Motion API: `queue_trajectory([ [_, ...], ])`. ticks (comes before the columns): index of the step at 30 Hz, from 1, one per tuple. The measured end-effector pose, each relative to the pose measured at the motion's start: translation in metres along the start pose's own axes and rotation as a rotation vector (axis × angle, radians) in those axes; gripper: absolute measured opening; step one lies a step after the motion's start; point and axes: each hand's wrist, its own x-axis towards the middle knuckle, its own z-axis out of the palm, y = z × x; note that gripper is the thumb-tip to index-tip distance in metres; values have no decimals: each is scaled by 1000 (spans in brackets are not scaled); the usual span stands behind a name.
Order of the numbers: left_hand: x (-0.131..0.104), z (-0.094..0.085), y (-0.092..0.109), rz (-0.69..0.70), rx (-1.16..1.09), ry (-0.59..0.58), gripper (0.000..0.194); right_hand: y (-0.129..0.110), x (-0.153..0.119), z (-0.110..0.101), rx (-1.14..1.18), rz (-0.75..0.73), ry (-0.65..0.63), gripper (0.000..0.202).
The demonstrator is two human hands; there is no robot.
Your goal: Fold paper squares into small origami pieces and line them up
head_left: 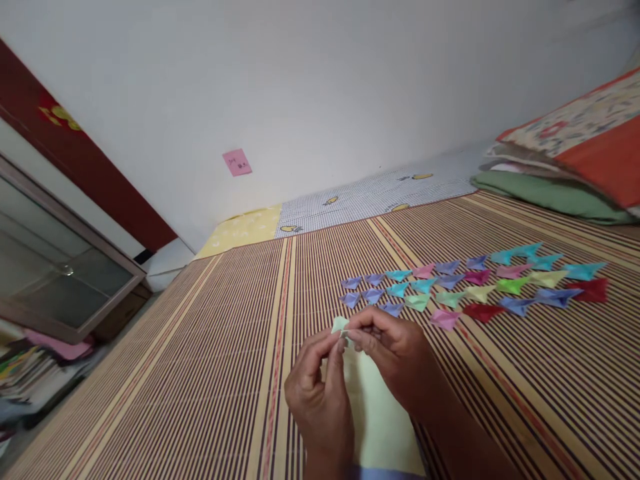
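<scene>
Pale green paper (pixel 339 324) sits in the grip, pinched between fingertips of the left hand (pixel 320 380) and right hand (pixel 397 350); neither is clearly nearer. One flap projects beyond the grip; long axis indeterminable. Folded paper pieces (pixel 445 319) lie beyond and rightward. Pink note (pixel 237 162), well beyond and leftward: dark handwriting, not reliably legible.

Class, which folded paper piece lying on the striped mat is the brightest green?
The lime-green piece between two pale-yellow pieces; the other green pieces are paler.
</scene>
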Motion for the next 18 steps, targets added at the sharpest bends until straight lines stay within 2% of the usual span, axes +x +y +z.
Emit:
queue_trajectory([
  [4, 2, 0, 1, -14, -20, 6, 7, 2, 2, 0, 18, -28, -38, 13],
  [9, 1, -1, -1, 42, 21, 53, 5, 3, 1, 5, 176, 66, -2, 4],
  [18, -2, -1, -2, 87, 63, 35, 7, 7, 1, 5, 242, 63, -20, 2],
])
